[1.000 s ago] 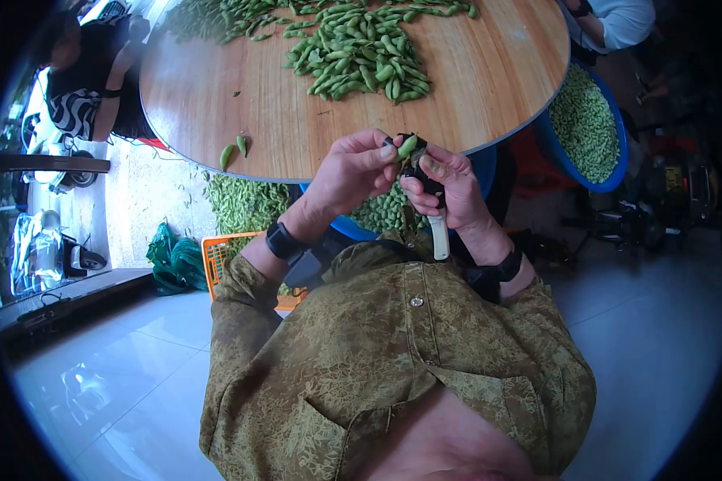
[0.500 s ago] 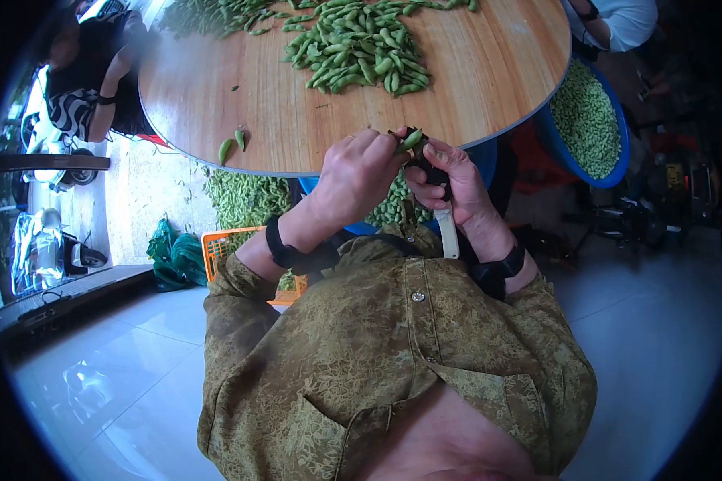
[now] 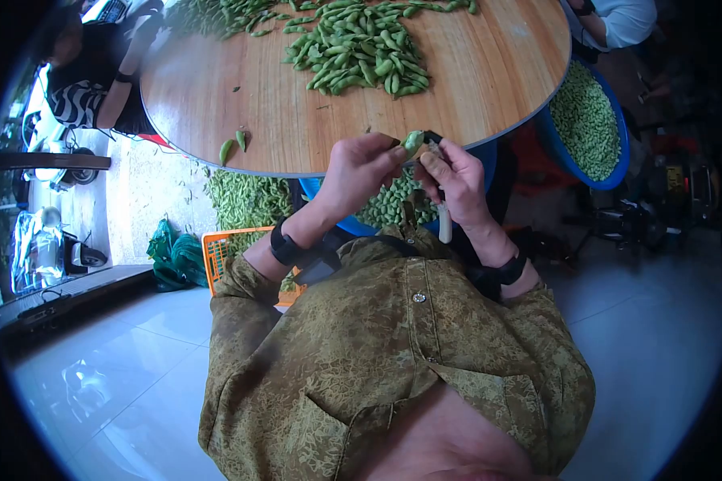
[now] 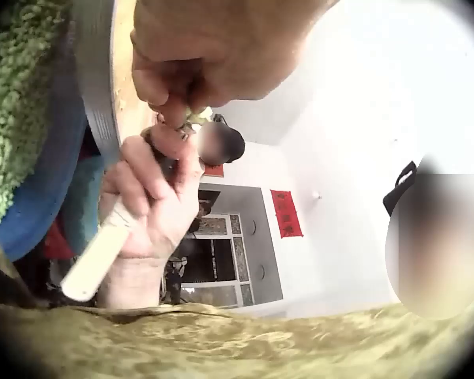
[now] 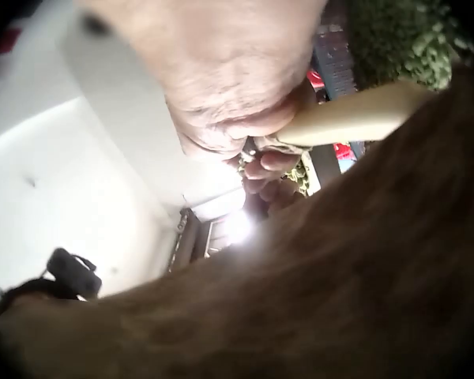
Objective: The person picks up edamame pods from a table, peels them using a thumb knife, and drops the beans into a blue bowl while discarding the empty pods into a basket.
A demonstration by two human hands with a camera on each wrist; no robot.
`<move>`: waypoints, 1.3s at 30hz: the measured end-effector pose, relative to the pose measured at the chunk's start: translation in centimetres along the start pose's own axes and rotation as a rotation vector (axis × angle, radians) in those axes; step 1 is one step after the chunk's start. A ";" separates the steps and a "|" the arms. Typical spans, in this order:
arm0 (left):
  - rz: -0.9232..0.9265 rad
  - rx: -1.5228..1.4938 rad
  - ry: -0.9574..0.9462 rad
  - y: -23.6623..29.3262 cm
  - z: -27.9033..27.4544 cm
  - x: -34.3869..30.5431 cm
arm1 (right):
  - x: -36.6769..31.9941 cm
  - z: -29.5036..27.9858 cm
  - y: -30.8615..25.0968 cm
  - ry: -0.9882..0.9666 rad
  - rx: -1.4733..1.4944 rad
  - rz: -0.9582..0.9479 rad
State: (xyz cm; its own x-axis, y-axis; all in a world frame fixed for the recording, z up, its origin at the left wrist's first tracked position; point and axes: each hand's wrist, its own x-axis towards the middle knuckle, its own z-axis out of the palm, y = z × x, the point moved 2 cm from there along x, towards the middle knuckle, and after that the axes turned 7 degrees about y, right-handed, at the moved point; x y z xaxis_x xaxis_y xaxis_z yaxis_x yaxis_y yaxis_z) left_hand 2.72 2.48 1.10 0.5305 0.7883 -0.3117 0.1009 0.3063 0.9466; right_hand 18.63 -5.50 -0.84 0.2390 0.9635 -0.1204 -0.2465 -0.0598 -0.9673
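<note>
Over the near edge of the round wooden table, my left hand [image 3: 359,172] pinches a green soybean pod [image 3: 412,143] between thumb and fingertips. My right hand [image 3: 463,183] is close beside it, its fingers curled round a tool whose cream-white handle [image 3: 445,224] sticks out below the palm. Thumb and forefinger of that hand lie right by the pod. In the left wrist view the same handle [image 4: 96,264] slants down out of the right hand [image 4: 154,217]. The tool's working end is hidden by fingers.
A heap of soybean pods [image 3: 365,52] lies on the table [image 3: 489,88], with two loose pods [image 3: 227,151] near its left edge. Blue tubs of shelled beans stand below me and at right [image 3: 582,120]. An orange crate [image 3: 215,260] sits lower left. Other people sit around the table.
My left hand has turned so its thumb and the pod show more clearly. My right hand has shifted slightly, and less of the tool's handle shows. The heap of pods has stayed put.
</note>
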 end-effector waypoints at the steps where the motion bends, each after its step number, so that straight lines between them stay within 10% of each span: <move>1: 0.106 0.118 0.044 -0.4 0.2 -0.1 | 0.2 0.2 0.1 0.001 -0.001 -0.001; 3: 0.205 0.234 0.089 -1.1 0.4 -0.6 | 0.2 0.6 -0.5 0.203 -0.470 -0.546; 8: 0.307 0.365 0.119 -1.6 0.7 -1.2 | 0.6 0.6 -0.5 0.097 -0.668 -0.693; 33: 0.313 0.170 0.076 -4.8 -0.6 -2.2 | -0.6 1.2 -0.2 -0.013 -0.821 -0.723; 39: 0.412 1.339 -0.009 2.5 -8.3 -6.2 | -0.1 0.3 -0.1 -0.181 -0.716 -0.628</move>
State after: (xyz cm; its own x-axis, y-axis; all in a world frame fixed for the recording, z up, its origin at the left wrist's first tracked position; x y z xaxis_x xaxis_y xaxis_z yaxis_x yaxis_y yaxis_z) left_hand -7.31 2.82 4.69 0.7230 0.6908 0.0006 0.6521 -0.6828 0.3295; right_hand 18.34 -5.47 -0.63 -0.0309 0.8962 0.4426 0.5211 0.3923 -0.7580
